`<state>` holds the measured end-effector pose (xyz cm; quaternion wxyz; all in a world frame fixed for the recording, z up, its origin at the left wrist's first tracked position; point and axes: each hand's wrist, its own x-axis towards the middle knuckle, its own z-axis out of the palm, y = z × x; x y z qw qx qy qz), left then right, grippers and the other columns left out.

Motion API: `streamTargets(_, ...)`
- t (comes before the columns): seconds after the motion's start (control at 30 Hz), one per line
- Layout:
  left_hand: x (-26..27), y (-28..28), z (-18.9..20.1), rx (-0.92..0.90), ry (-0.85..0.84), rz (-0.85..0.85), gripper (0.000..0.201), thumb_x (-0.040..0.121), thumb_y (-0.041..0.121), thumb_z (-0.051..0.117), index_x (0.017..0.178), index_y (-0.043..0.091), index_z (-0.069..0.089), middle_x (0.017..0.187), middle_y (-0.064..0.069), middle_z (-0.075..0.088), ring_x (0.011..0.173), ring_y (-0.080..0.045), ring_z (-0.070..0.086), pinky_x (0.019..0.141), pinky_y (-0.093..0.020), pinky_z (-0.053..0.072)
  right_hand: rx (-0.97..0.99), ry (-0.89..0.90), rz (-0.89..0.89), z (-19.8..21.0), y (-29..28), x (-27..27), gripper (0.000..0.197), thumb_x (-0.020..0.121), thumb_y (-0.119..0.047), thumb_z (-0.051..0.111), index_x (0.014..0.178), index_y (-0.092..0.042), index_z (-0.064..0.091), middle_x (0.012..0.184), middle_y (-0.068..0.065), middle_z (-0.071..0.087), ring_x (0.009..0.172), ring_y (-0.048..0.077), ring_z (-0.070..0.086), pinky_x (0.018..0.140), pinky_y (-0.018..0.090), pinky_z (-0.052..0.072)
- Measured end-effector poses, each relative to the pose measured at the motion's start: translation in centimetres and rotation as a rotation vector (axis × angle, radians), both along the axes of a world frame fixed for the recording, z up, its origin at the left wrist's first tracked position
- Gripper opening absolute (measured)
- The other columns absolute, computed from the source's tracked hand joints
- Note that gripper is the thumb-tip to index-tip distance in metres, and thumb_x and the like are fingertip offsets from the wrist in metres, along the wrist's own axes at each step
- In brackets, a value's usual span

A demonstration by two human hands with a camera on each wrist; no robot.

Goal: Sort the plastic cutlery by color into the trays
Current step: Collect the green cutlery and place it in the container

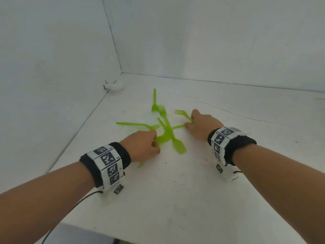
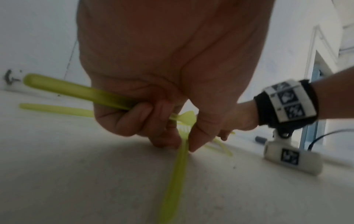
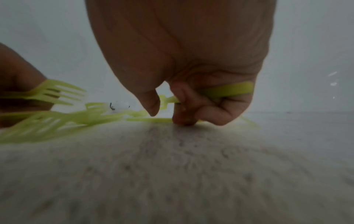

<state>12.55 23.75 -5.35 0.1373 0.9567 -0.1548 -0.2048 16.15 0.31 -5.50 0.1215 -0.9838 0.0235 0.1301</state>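
Several lime-green plastic forks [image 1: 166, 131] lie crossed in a heap on the white table [image 1: 175, 191]. My left hand [image 1: 155, 142] is at the heap's near left side. In the left wrist view its curled fingers grip one fork handle [image 2: 57, 87], while thumb and forefinger pinch a second fork [image 2: 180, 163] that lies on the table. My right hand [image 1: 189, 124] is at the heap's right side. It holds a fork [image 3: 229, 91] in its curled fingers, tines [image 1: 179, 112] pointing left, and its fingertips press another handle [image 3: 151, 120] on the table. No tray is in view.
White walls close the table on the left and at the back, meeting at a corner. A small white object [image 1: 114, 85] sits in that corner. The table's near edge [image 1: 88, 226] is at the bottom left. Both wrists carry black bands with marker tags.
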Motion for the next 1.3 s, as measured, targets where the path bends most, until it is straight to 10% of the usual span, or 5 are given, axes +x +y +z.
streamTargets(0.33,2.0,5.0,2.5,-0.007,-0.247,-0.115,0.013,0.105,0.027,0.036,0.100,0.014,0.038,0.075,-0.005,0.054,0.064,-0.026,0.049,0.062,-0.041,0.041,0.049,-0.025,-0.152,1.0,1.2,1.0,0.055,0.094,-0.020,0.054,0.139,-0.007,0.025,0.087,0.006,0.054,0.083,0.031,0.059,0.071,0.036,0.048)
streamTargets(0.53,6.0,7.0,0.8,0.169,-0.306,-0.146,0.035,0.099,0.044,0.054,0.124,0.020,0.050,0.116,-0.002,0.049,0.086,-0.027,0.059,0.078,-0.038,0.050,0.204,-0.101,-0.148,2.0,4.2,1.0,0.053,0.098,-0.035,0.050,0.145,-0.015,0.039,0.122,0.010,0.063,0.110,0.032,0.061,0.092,0.041,0.051)
streamTargets(0.77,6.4,8.6,0.3,0.181,-0.217,-0.250,0.020,0.103,0.036,0.047,0.118,0.023,0.050,0.108,0.000,0.055,0.091,-0.021,0.058,0.083,-0.036,0.049,0.040,0.008,-0.009,1.0,6.4,2.1,0.029,0.094,-0.035,0.058,0.104,-0.010,0.066,0.104,0.007,0.069,0.094,0.027,0.065,0.077,0.034,0.051)
streamTargets(1.17,11.5,6.3,3.1,0.290,-0.398,-0.444,0.022,0.094,0.017,0.047,0.116,0.019,0.046,0.079,0.008,0.042,0.077,-0.025,0.046,0.067,-0.032,0.030,0.355,-0.072,-0.256,2.3,3.5,1.6,0.030,0.099,-0.034,0.049,0.122,-0.016,0.039,0.100,0.004,0.057,0.085,0.023,0.056,0.072,0.035,0.041)
streamTargets(1.3,16.1,5.6,2.7,0.489,-0.588,-0.624,0.044,0.092,0.006,0.050,0.135,0.018,0.050,0.114,-0.006,0.054,0.094,-0.029,0.053,0.074,-0.037,0.039,0.251,0.070,-0.069,1.5,5.4,0.8,0.037,0.099,-0.042,0.054,0.126,-0.016,0.051,0.110,0.001,0.055,0.102,0.024,0.054,0.082,0.033,0.041)
